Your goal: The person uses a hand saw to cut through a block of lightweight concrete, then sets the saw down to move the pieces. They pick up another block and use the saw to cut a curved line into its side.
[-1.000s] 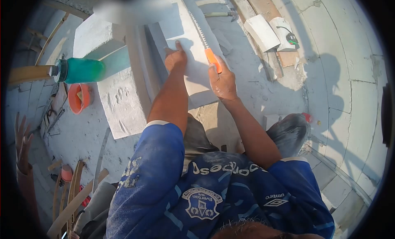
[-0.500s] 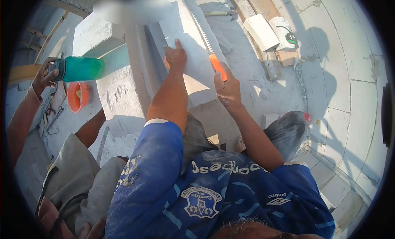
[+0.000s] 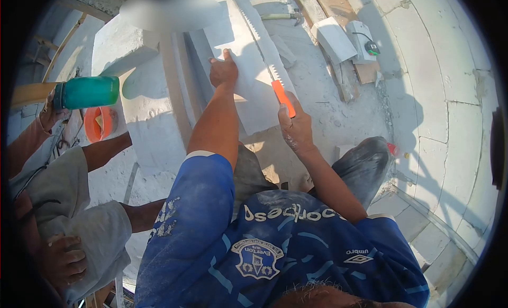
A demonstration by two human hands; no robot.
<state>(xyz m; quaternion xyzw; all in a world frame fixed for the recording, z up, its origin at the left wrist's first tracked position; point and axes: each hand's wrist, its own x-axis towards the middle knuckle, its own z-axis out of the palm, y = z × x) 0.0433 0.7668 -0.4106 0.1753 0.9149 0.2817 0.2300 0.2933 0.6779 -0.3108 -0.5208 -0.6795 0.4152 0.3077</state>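
My right hand (image 3: 297, 125) is closed around the orange handle (image 3: 283, 98) of a hand saw. Its long toothed blade (image 3: 256, 38) runs up and away along a white block (image 3: 247, 77), lying over its surface. Left of the saw, my left hand (image 3: 224, 71) bears on the same block, thumb laid on top and the other fingers bent over its left edge. Fine pale dust coats the block and my blue sleeve.
At left, a person's hand (image 3: 51, 113) holds a green bottle (image 3: 88, 92) above an orange bucket (image 3: 98, 123). Another large white block (image 3: 151, 106) stands beside mine. A hammer (image 3: 279, 16), wooden planks (image 3: 338, 6) and a tape measure (image 3: 372, 48) lie at upper right.
My right hand and the saw have drawn back slightly toward me. The left hand stays on the block. The other person's bottle has shifted left, and their legs have moved.
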